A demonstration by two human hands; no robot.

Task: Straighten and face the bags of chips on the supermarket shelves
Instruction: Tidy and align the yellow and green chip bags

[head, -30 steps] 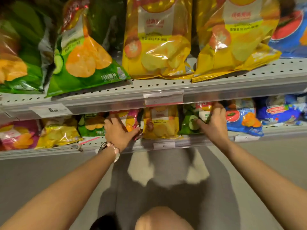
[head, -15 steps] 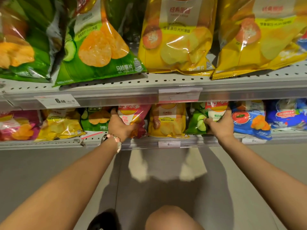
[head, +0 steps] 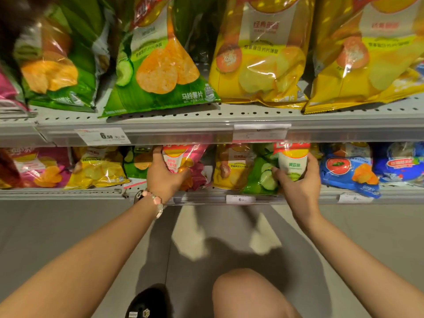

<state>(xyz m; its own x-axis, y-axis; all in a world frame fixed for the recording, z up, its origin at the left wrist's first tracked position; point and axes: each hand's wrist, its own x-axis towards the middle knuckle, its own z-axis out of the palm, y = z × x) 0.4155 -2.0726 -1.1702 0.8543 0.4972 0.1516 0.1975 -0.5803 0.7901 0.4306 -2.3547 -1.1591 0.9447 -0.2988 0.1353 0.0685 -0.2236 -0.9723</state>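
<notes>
On the lower shelf [head: 202, 198] my left hand [head: 164, 177] grips a pink bag of chips [head: 192, 164] from its left side, thumb across the front. My right hand [head: 298, 182] holds a green cucumber bag [head: 263, 177], fingers curled round its white label panel. A small yellow bag [head: 231, 166] stands between the two. Left of my left hand sit another green bag [head: 135, 161], a yellow bag [head: 98, 171] and a pink bag [head: 36, 171]. Blue bags [head: 348, 168] stand to the right.
The upper shelf [head: 206, 131] carries large green bags [head: 158, 65] and large yellow bags [head: 259, 56] leaning forward over its edge. Price tags [head: 104, 136] hang on the rails. Below are the grey floor, my knee [head: 250, 294] and a dark shoe [head: 146, 304].
Both hands have drawn their bags forward on the lower shelf. The pink and green bags now stand more upright and face out. The view has shifted closer to the shelves.
</notes>
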